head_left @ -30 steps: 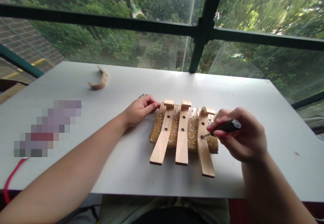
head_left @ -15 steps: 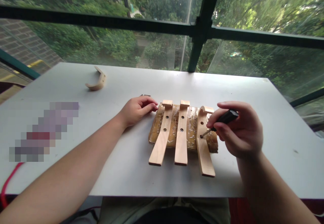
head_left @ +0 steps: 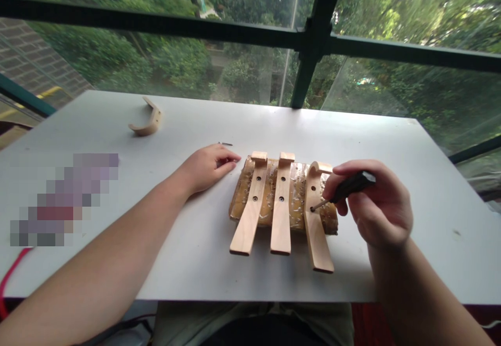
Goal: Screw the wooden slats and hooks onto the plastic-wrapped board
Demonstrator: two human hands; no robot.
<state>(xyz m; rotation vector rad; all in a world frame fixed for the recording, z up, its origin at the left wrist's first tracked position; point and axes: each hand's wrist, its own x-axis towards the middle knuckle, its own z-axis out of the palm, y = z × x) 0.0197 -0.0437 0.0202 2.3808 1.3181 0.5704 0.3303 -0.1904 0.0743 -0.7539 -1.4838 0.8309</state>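
My right hand [head_left: 378, 205] grips a screwdriver [head_left: 352, 187] with a black handle. Its thin shaft slants down to the lower hole of the right wooden hook [head_left: 319, 241]. That hook lies askew on a brown, glossy, tape-covered block [head_left: 270, 213]. Two more pale wooden hooks, the left one [head_left: 246, 226] and the middle one [head_left: 281, 226], lie across the block, each with two dark screw heads. Just off the block's left edge, my left hand [head_left: 205, 168] rests on the table, fingers loosely bent and apart, with nothing seen in it. Small screws [head_left: 226, 143] lie beyond its fingertips.
Another curved wooden hook [head_left: 151, 121] sits at the back left of the white table [head_left: 188, 278]. A blurred-out item [head_left: 66, 200] with a red cord [head_left: 13, 267] lies at the left. Windows with dark frames [head_left: 250, 32] rise behind the table.
My left hand has drawn slightly left, away from the block, and the small screws show more. My right hand has tilted the screwdriver handle a little to the right; its tip stays at the hole.
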